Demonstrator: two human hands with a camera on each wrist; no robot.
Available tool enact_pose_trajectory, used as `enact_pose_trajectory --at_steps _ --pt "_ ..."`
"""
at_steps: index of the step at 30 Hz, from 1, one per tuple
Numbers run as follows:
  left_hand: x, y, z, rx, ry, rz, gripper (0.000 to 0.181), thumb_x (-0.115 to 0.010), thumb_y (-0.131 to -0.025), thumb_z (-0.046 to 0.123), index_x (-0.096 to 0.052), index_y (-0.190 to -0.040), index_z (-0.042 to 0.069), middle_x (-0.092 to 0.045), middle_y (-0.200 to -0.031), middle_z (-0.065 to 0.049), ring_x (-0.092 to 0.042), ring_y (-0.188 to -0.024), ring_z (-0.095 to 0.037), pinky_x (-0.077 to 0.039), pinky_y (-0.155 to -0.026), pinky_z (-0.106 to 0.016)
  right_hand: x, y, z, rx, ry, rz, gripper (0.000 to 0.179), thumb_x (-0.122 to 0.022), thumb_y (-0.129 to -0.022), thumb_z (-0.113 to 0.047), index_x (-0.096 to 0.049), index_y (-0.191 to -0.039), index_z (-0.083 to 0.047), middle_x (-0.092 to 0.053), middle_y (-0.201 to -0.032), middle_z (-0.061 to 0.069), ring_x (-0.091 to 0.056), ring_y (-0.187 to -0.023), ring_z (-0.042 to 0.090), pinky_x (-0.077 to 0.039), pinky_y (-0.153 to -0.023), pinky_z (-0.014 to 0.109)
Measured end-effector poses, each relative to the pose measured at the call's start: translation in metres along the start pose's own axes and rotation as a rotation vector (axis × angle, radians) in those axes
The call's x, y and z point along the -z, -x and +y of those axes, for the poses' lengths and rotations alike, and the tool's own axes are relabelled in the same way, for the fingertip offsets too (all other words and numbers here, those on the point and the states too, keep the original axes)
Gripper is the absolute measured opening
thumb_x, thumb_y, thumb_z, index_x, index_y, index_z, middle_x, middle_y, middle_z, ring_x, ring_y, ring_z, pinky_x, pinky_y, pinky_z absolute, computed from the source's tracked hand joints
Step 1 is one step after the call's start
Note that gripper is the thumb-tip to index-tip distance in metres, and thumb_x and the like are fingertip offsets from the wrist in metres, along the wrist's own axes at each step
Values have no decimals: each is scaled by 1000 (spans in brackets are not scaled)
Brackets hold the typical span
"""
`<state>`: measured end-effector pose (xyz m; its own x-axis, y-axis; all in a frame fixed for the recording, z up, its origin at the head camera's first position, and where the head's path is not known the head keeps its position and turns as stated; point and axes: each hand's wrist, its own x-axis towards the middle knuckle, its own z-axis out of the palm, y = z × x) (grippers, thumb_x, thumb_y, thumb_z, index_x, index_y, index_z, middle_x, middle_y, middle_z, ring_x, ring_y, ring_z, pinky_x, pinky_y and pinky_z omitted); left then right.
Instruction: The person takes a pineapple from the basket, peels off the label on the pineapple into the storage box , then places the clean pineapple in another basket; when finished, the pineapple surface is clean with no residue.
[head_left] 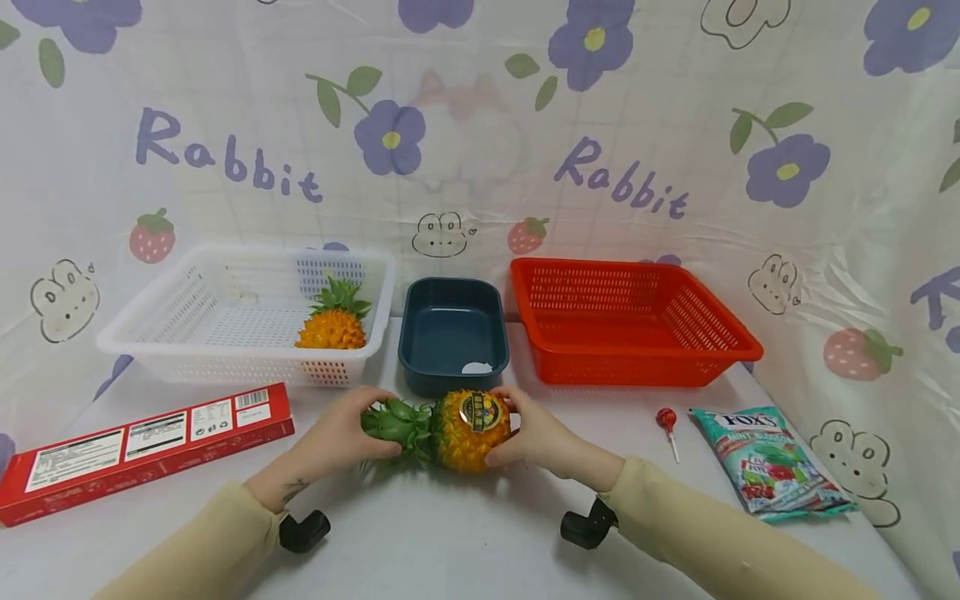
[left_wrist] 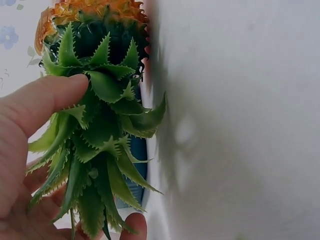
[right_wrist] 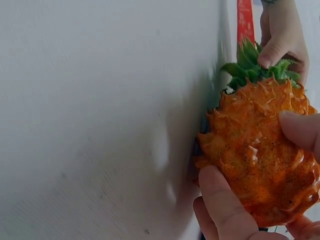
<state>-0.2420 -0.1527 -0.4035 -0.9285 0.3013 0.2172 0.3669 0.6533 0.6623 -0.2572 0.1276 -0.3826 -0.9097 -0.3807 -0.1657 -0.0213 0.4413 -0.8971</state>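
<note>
A pineapple [head_left: 459, 432] with an orange body, a dark round label and a green leafy crown lies sideways between both hands, in front of the blue-green basin. My left hand [head_left: 341, 437] grips the crown [left_wrist: 95, 135], its thumb across the leaves near the body. Around the bottom end of the fruit, my right hand [head_left: 543, 437] holds on with thumb and fingers, seen close up against the spiky orange skin [right_wrist: 260, 155] in the right wrist view. A second pineapple [head_left: 333, 321] sits in the right part of the white basket [head_left: 247, 362].
The blue-green basin [head_left: 453, 379] holds a small white piece. To its right stands a red basket [head_left: 622, 367]. A long red box [head_left: 150, 450] lies at left. On the right are a red lollipop [head_left: 667, 420] and a mint candy bag [head_left: 772, 462].
</note>
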Motion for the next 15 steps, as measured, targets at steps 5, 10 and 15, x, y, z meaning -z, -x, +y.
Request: enact_pose_trajectory --at_steps 5,10,15 --pt "0 -8 -5 16 -5 7 56 -82 -67 26 -58 -115 10 -58 -113 -7 -53 -93 -19 -47 -78 -34 2 -10 0 -6 -24 2 83 -79 -63 4 -38 -133 -11 -41 -129 14 -45 -112 32 -54 -77 38" --pt "0 -12 -7 48 -11 10 59 -81 -68 27 -57 -118 10 -58 -116 -7 -54 -95 -19 -48 -80 -35 5 -13 -1 -28 -32 -15 83 -78 -65 4 -37 -134 -13 -39 -131 16 -46 -111 33 -55 -72 37" --pt "1 -13 -7 49 -11 7 60 -81 -68 28 -56 -119 9 -58 -116 -7 -54 -95 -20 -48 -81 -36 14 -14 -11 -84 76 -79 85 -77 -68 -5 -31 -140 -16 -35 -137 14 -48 -109 31 -55 -72 41"
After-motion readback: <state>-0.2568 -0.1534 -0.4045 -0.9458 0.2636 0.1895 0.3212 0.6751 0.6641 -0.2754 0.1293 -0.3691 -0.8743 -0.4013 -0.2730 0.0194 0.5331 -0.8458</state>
